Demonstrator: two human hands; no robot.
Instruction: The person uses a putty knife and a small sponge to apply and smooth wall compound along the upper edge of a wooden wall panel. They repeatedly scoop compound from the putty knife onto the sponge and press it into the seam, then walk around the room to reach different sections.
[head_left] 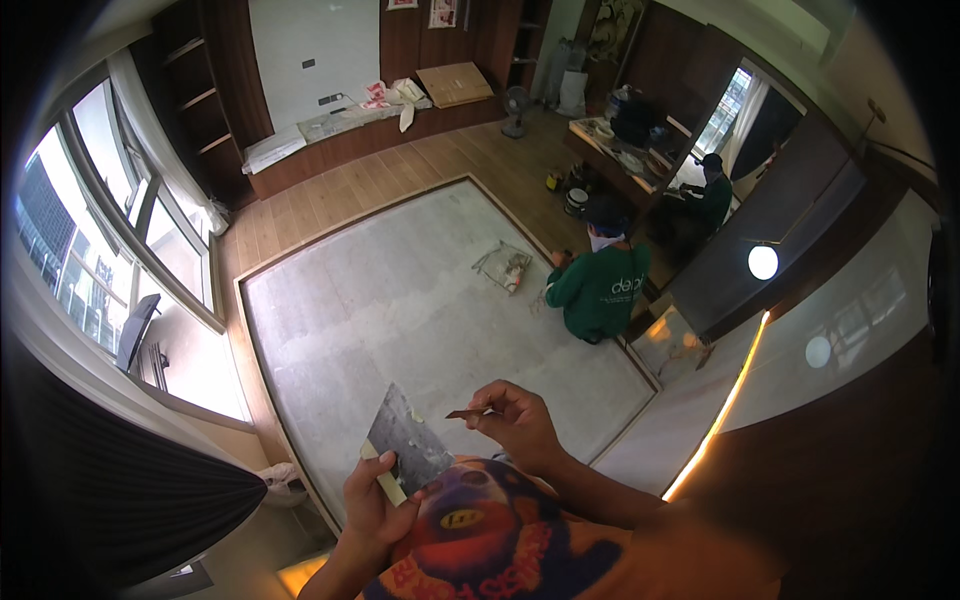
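My left hand (375, 508) is closed around the pale cream edge of a broad putty scraper (410, 440). Its flat grey blade is smeared with whitish patches and tilts up in front of my shirt. To its right, the fingers of my right hand (522, 425) pinch a small, thin brown piece with a pointed end (462, 413). The tip points toward the blade, and a small gap separates the two. What kind of thing the brown piece is, I cannot tell.
Below lies a grey floor panel (350, 290) framed by a wooden border. A co-worker in a green shirt (600, 290) sits at its right edge, near a crumpled clear bag (503, 267). Farther off are a fan (514, 110), a cardboard sheet (455, 84) and a cluttered bench (620, 155).
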